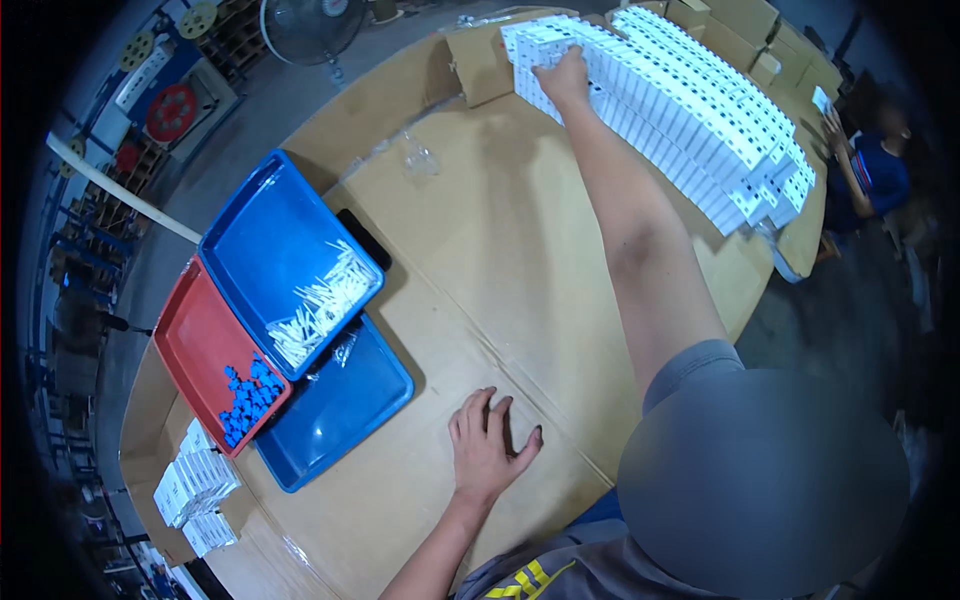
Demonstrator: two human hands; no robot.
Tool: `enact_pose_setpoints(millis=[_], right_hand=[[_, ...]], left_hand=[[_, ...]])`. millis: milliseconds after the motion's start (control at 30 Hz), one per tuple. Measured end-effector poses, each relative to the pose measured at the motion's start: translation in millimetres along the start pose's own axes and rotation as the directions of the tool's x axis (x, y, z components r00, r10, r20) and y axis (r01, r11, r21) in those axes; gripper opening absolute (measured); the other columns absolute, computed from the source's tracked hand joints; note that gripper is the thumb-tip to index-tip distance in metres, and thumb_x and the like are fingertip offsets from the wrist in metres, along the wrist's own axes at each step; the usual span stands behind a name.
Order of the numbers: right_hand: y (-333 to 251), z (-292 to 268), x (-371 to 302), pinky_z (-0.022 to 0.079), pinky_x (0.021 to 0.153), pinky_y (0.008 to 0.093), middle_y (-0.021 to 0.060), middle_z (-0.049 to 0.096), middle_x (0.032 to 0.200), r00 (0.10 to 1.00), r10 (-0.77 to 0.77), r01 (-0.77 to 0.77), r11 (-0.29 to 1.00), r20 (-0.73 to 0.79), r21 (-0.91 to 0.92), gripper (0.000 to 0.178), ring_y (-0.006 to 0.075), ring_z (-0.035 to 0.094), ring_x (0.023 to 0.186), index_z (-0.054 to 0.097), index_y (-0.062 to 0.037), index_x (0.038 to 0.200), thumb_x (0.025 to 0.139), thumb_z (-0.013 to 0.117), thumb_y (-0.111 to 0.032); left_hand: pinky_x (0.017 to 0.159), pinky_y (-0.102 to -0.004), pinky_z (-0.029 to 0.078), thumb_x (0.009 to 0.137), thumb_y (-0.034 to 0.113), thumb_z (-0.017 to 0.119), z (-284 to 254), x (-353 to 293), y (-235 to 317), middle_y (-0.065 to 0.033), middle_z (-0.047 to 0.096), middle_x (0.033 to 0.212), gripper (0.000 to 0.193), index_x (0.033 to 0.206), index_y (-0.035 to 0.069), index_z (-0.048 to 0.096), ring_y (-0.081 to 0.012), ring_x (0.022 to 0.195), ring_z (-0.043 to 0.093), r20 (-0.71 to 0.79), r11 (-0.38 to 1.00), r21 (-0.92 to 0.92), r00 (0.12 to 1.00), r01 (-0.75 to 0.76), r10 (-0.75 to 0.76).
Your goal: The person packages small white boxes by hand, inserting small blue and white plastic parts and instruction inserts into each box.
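My right arm reaches to the far side of the cardboard-covered table, where my right hand [567, 78] is closed at the left end of long stacked rows of small white boxes [660, 110]. Its thumb and fingers appear to grip one white box among the others, partly hidden by the hand. Low over the near middle of the table is my left hand [487, 445], its fingers spread and slightly curled, holding nothing. Left of it lies an empty-looking blue tray [335, 425], partly covered by two other trays.
An upper blue tray [245, 225] holds white sticks [325, 300]; beside it, a red tray [190, 320] holds small blue pieces [250, 400]. White packets [200, 485] pile up at the left edge. Cardboard walls [390, 115] border the table. Another person [870, 170] stands at the far right.
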State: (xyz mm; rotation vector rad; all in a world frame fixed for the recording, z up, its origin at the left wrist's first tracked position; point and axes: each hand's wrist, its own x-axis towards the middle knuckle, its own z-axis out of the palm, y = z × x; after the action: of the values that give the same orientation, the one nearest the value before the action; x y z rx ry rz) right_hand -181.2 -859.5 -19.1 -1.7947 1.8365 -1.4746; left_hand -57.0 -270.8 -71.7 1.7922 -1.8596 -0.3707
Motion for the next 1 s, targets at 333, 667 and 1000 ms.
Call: enact_pose_setpoints(millis=[333, 667, 1000], right_hand=[[-15, -82, -76, 0.053, 0.095, 0.0529, 0.0271, 0.058, 0.128, 0.954, -0.301, 0.301, 0.950, -0.009, 0.082, 0.054, 0.0476, 0.061, 0.117, 0.050, -0.0026, 0.136, 0.090, 0.071, -0.023], [-11, -246, -359, 0.053, 0.095, 0.0464, 0.0171, 0.066, 0.118, 0.766, -0.464, 0.381, 0.885, 0.444, 0.267, 0.020, 0.0387, 0.065, 0.108, 0.066, -0.0040, 0.107, 0.088, 0.070, -0.011], [-73, -336, -511, 0.055, 0.099, 0.0409, 0.0150, 0.067, 0.124, 0.805, -0.347, 0.177, 0.915, 0.482, 0.362, 0.013, 0.0335, 0.066, 0.118, 0.071, -0.0036, 0.103, 0.091, 0.072, -0.008]], left_hand=[[0.111, -0.0503, 0.037, 0.081, 0.035, 0.081, 6, 2, 11, -0.0190, 0.053, 0.137, 0.056, 0.123, 0.003, 0.063, -0.0381, 0.132, 0.049, -0.068, 0.999, -0.002, 0.996, -0.050, 0.049], [0.111, -0.0496, 0.036, 0.083, 0.037, 0.079, 4, -10, 13, -0.0195, 0.053, 0.134, 0.054, 0.121, 0.003, 0.064, -0.0366, 0.131, 0.049, -0.124, 0.996, 0.008, 0.988, -0.089, 0.089], [0.112, -0.0487, 0.038, 0.078, 0.030, 0.080, 13, -21, -1, -0.0179, 0.058, 0.134, 0.049, 0.118, 0.005, 0.066, -0.0367, 0.131, 0.051, -0.215, 0.995, 0.003, 0.971, -0.103, 0.101]])
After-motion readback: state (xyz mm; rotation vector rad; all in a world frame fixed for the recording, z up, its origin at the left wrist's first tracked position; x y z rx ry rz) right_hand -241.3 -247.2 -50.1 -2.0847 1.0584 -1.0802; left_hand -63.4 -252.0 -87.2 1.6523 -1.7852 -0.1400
